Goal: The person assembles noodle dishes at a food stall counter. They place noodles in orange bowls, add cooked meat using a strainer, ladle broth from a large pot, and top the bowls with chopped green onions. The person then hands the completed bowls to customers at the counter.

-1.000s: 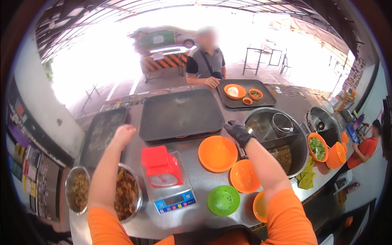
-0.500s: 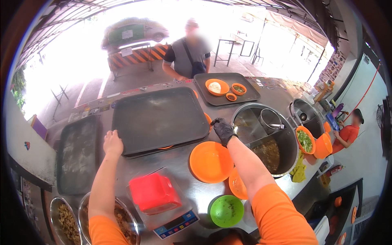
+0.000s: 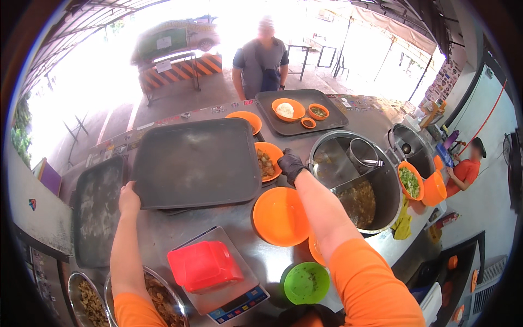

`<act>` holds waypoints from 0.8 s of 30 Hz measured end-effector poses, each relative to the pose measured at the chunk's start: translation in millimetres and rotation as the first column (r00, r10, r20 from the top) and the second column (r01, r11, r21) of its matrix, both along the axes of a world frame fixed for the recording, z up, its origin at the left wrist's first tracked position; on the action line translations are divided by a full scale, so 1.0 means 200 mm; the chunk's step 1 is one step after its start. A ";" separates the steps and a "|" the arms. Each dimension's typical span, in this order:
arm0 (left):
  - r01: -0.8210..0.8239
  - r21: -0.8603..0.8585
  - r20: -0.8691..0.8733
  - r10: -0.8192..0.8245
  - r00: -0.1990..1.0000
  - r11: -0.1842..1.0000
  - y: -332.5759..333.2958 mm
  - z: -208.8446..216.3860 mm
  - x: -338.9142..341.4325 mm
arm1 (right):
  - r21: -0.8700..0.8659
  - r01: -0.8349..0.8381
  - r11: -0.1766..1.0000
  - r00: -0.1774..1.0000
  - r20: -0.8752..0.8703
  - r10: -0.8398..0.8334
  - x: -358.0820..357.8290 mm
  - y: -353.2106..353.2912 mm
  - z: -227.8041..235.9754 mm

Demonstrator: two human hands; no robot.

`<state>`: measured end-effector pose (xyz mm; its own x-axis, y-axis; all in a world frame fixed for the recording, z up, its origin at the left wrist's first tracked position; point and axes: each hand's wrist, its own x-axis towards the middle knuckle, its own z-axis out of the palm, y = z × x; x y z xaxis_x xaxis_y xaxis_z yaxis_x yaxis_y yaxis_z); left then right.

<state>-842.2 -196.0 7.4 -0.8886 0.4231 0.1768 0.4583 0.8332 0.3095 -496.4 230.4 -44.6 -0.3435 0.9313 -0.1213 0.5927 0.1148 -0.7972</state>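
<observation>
Head view, looking down over a steel surface point(image 3: 239, 218) at a food stall. Left hand point(image 3: 129, 198), bare, rests closed on the near left edge of a large dark tray point(image 3: 196, 163); fingers wrap the rim, thumb side up, forearm running straight up from the lower edge. The tray lies flat, long axis left to right across the surface, directly ahead of that hand. Right hand point(image 3: 290, 165), in a black glove, reaches forward past an empty orange plate point(image 3: 280, 216) and sits at the tray's right edge, touching or just over an orange bowl of food point(image 3: 268, 161); whether the fingers have closed on anything I cannot tell. That bowl lies just left of the gloved hand, so the right hand is the nearer one to it. Right of the arm, a big metal pot point(image 3: 354, 185) with broth. Nearer the body: a red lidded box point(image 3: 204, 265) on a scale, a green bowl point(image 3: 306, 282). Across the surface a person stands behind a second tray point(image 3: 327, 120).
</observation>
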 end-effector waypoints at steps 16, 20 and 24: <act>0.119 -0.128 0.258 -0.083 0.963 0.985 0.07 0.13 0.16 | 0.387 -0.100 0.917 0.994 0.070 0.079 0.90 0.14 0.54; 0.264 -0.005 -0.043 -0.264 0.963 0.964 0.09 0.64 0.48 | 0.195 -0.132 0.972 0.985 -0.086 0.151 1.23 -0.04 0.65; 0.505 0.544 -0.120 -0.534 0.837 0.670 0.10 1.20 1.08 | 0.223 -0.267 0.938 0.920 -0.230 0.317 1.46 -0.29 0.78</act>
<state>-625.8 -176.5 247.4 -0.5672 0.6666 0.4835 0.7394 0.1537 0.6555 -204.4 173.2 110.7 -0.5995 0.7818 0.1715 0.2867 0.4098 -0.8659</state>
